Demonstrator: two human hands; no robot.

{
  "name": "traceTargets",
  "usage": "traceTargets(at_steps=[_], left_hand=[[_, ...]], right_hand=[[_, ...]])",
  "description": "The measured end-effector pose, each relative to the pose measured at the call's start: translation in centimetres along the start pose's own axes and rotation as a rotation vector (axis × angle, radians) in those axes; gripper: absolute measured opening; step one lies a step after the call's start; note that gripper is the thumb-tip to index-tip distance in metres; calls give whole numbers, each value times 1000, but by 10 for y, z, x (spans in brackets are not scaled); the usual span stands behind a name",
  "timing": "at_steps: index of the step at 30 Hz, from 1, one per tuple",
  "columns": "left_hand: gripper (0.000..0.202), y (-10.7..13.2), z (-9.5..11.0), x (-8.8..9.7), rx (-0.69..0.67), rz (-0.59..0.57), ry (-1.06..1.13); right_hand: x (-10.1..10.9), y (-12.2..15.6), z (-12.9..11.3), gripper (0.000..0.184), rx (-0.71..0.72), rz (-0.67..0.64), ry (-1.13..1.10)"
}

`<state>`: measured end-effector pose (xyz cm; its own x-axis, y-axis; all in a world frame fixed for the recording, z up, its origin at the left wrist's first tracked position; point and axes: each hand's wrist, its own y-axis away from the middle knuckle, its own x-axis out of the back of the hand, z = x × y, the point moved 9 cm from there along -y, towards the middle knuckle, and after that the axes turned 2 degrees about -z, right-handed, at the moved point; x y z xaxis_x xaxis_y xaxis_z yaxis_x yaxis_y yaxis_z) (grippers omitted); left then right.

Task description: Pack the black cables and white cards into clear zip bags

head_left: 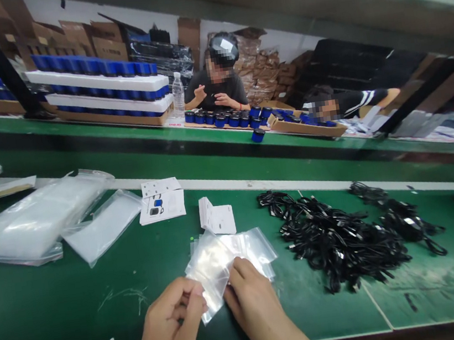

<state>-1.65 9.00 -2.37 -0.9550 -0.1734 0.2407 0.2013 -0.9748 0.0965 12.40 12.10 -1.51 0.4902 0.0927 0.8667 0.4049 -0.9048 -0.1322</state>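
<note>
My left hand and my right hand are low in the middle of the head view, over the green table. Both pinch one small clear zip bag, the left at its near edge, the right at its right side. That bag lies on top of a small stack of the same clear bags. A pile of black cables lies to the right of my right hand. A folded white card stack stands just behind the bags.
Larger clear plastic bags lie at the left, white leaflets behind the middle. Across the bench a person sits by blue round parts and a water bottle. White trays of blue parts stand far left.
</note>
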Motion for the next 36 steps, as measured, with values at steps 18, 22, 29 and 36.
traceTargets(at_steps=[18, 22, 29, 36], left_hand=[[26, 5, -1, 19, -245, 173, 35], [21, 4, -10, 20, -206, 191, 111], [28, 2, -30, 18, -63, 199, 158], [35, -9, -46, 23, 149, 223, 449]], right_hand=[[-6, -142, 60, 48, -409, -197, -599], [-12, -136, 59, 29, -455, -303, -674], [-6, -129, 70, 29, -450, -283, -751], [51, -68, 47, 24, -277, 56, -634]])
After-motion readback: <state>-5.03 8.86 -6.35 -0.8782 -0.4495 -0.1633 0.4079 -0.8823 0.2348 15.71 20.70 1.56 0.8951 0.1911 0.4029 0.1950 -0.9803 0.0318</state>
